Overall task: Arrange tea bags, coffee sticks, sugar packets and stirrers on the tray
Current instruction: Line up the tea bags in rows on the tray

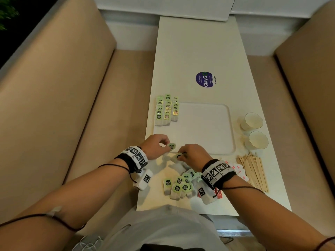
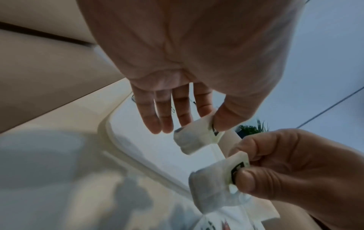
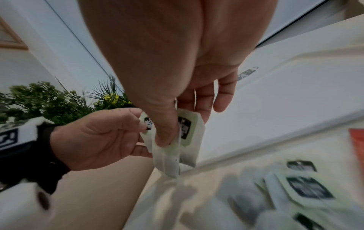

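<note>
While each hand pinches one tea bag, the tray (image 1: 223,113) lies just beyond.
Left hand (image 1: 156,145) and right hand (image 1: 194,154) fingers pinch bags; loose tea bags (image 1: 178,186), stirrers (image 1: 253,169), two cups (image 1: 252,121) surround.

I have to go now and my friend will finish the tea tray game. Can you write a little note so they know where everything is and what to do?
Left hand pinches one tea bag by its tag; right hand pinches another tea bag. Both are at the tray's near left corner.
Done: three rows of tea bags lie at the far left of the tray.
Left: the two held bags, the loose tea bag pile on the table near you, the red-and-white packets and the wooden stirrers to the right. None of these are on the tray yet.
Two paper cups stand right of the tray.
</note>
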{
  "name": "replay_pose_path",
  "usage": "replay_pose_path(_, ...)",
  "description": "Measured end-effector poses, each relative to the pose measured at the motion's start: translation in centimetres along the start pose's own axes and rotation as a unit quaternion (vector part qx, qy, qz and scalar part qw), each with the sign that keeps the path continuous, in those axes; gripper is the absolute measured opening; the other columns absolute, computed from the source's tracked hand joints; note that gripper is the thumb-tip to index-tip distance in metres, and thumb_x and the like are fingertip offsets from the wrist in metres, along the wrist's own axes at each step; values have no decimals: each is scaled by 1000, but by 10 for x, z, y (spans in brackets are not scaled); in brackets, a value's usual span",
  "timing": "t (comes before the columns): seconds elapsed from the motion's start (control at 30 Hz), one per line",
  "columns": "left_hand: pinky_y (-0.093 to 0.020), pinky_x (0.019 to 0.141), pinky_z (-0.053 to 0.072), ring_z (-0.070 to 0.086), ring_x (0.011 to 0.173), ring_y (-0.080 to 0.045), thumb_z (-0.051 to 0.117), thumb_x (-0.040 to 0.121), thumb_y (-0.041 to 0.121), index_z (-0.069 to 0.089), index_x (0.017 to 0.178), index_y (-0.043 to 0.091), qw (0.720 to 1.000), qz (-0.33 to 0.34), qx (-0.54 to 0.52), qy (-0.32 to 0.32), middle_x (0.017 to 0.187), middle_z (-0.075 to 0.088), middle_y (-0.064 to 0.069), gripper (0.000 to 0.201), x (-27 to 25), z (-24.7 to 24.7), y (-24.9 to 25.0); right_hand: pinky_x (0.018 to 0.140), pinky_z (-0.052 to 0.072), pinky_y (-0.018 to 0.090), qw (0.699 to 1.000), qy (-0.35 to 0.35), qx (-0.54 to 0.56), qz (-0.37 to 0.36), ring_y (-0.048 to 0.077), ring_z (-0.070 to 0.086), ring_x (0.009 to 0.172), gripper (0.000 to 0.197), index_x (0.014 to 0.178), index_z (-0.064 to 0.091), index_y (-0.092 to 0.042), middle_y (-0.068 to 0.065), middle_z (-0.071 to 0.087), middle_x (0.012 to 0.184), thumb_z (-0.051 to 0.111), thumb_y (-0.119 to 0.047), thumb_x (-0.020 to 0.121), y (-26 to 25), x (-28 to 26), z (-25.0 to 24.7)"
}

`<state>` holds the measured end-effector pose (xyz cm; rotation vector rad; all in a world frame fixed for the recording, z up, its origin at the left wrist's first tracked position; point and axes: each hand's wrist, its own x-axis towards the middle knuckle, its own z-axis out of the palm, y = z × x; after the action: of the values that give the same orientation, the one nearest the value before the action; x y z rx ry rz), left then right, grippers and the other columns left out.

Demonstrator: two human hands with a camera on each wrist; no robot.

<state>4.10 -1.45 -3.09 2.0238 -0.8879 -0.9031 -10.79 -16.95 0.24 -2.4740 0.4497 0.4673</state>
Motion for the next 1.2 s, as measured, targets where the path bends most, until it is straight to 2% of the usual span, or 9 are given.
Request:
replay_pose_path(0.1, -31, 85, 54, 68, 85, -11, 73, 87, 15, 65, 75, 24, 997, -14, -77, -27, 84, 73, 8, 17, 1, -5, 4, 75, 46, 31, 999, 21, 28, -29, 19, 64, 86, 18, 104, 74, -18, -1, 72, 97, 64, -30, 96, -11, 5, -11)
replay_pose_path(0.2, -31, 66, 50, 54, 63, -14, 55, 93, 2, 59, 75, 10, 981, -55, -180, -47, 62, 59, 5, 20, 1, -7, 18, 74, 46, 33, 995, 47, 73, -44, 19, 61, 85, 16, 103, 73, -15, 1, 70, 94, 67, -26, 94, -20, 10, -20)
replay_pose_path(0.27, -31, 61, 56, 56, 68, -20, 45, 98, 0, 55, 80, 8, 960, -90, -261, -50, 68, 57, -4, 23, -1, -9, 28, 74, 46, 33, 991, 61, 108, -39, 18, 60, 83, 13, 102, 71, -15, 0, 69, 91, 69, -25, 93, -24, 13, -25)
replay_pose_path(0.33, -36, 62, 59, 64, 78, -26, 51, 93, 6, 56, 91, 10, 945, -99, -307, -58, 81, 62, -10, 6, -2, -11, 30, 76, 49, 34, 988, 78, 131, -32, 18, 61, 83, 10, 99, 69, -18, -1, 69, 90, 70, -25, 91, -26, 17, -27)
replay_pose_path(0.47, -39, 68, 60, 72, 87, -31, 70, 83, 1, 53, 115, 12, 968, -49, -238, -67, 98, 70, -13, 38, -2, -13, 25, 77, 52, 36, 984, 85, 152, -32, 18, 62, 84, 10, 95, 63, -23, -3, 68, 90, 72, -25, 90, -30, 25, -33)
replay_pose_path(0.57, -38, 70, 60, 72, 83, -24, 74, 88, 6, 58, 110, 11, 979, -22, -196, -55, 95, 70, -9, 28, 1, -12, 20, 78, 53, 36, 982, 79, 165, -49, 18, 63, 85, 11, 98, 63, -27, -4, 68, 92, 71, -29, 91, -32, 30, -35)
replay_pose_path(0.7, -36, 72, 60, 72, 83, -22, 72, 91, 9, 64, 109, 10, 976, -36, -215, -25, 94, 71, -8, 19, 4, -17, 17, 82, 52, 31, 983, 87, 156, -37, 15, 64, 90, 31, 124, 63, -22, -6, 66, 104, 66, -35, 96, -25, 35, -38)
replay_pose_path(0.9, -30, 66, 60, 72, 84, -20, 69, 93, 5, 62, 119, 13, 962, -70, -265, -5, 99, 71, -9, 28, 13, -22, 12, 71, 45, 27, 982, 81, 167, -18, 9, 59, 76, 15, 100, 67, -21, -7, 66, 87, 57, -33, 102, -13, 45, -36)
replay_pose_path(1.2, -35, 65, 57, 67, 76, -19, 70, 94, 19, 67, 108, 22, 968, -84, -236, 24, 101, 73, -16, 14, 28, -22, 5, 78, 55, 36, 966, 121, 226, -12, 19, 67, 83, 16, 108, 64, -18, -2, 70, 91, 55, -30, 103, -12, 61, -28)
